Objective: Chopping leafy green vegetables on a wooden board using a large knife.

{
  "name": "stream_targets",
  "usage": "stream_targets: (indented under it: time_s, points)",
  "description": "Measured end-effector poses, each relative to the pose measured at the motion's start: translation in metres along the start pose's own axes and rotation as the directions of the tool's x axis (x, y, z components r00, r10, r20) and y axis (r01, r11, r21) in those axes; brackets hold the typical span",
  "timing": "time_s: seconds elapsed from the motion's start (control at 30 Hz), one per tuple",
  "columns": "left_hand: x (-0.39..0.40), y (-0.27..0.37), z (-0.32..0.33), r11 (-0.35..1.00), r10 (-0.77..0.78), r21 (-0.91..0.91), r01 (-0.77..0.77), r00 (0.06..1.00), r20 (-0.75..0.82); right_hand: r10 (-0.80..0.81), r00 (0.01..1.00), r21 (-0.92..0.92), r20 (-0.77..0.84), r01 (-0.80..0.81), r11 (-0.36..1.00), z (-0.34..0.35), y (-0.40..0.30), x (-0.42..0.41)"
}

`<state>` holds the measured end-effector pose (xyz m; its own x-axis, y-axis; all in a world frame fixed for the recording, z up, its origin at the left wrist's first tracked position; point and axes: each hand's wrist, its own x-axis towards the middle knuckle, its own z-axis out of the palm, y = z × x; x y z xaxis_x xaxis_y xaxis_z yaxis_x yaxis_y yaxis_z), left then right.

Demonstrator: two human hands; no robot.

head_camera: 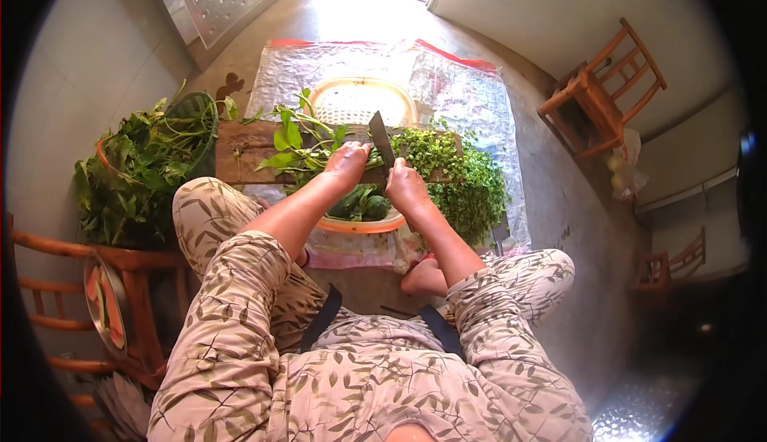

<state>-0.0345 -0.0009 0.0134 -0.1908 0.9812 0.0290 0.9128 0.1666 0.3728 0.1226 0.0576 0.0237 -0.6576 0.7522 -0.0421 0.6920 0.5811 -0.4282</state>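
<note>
My right hand (407, 187) grips the handle of a wide-bladed cleaver (381, 139), whose dark blade points away from me over a wooden board (230, 160). Just left of the blade, my left hand (347, 165) holds a bunch of leafy green stems (296, 157) against the board. Chopped greens (425, 148) lie heaped to the right of the blade and spill past the board's right end. The board rests across an orange-rimmed plastic basket (359, 226), with dark green vegetables (365, 202) in its near part. My left fingertips are partly hidden.
A green basket (207, 119) overflowing with leafy stems (141, 169) stands at left. Below it, a wooden chair (138, 262) carries a metal bowl (123, 322). A plastic sheet (473, 100) covers the floor under the board. Another blade (501, 232) lies at right. A wooden chair (599, 100) stands by the wall.
</note>
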Motion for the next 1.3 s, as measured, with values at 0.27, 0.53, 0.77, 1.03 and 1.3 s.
stream_targets:
  time_s: [0.27,0.53,0.77,1.03,1.3]
  points:
    - [-0.018,0.007,0.029,0.699,0.109,0.711,-0.080,0.994,0.004,-0.038,0.999,0.001,0.003,0.038,0.999,-0.046,-0.019,-0.025]
    - [-0.011,0.014,0.040,0.647,0.055,0.759,-0.066,0.998,0.040,-0.109,0.985,-0.057,0.133,0.117,0.991,-0.052,-0.016,-0.045]
    - [-0.012,0.016,0.033,0.700,0.064,0.712,-0.057,0.998,0.016,-0.069,0.988,-0.082,0.138,0.081,0.993,-0.029,-0.022,-0.022]
    - [-0.011,0.003,0.051,0.787,0.086,0.616,0.028,0.984,-0.154,-0.043,0.999,0.090,-0.008,0.044,0.995,-0.010,-0.001,-0.008]
    - [-0.012,0.009,0.038,0.785,0.070,0.619,-0.034,0.997,-0.033,-0.157,0.985,-0.006,0.076,0.158,0.987,-0.047,-0.011,-0.036]
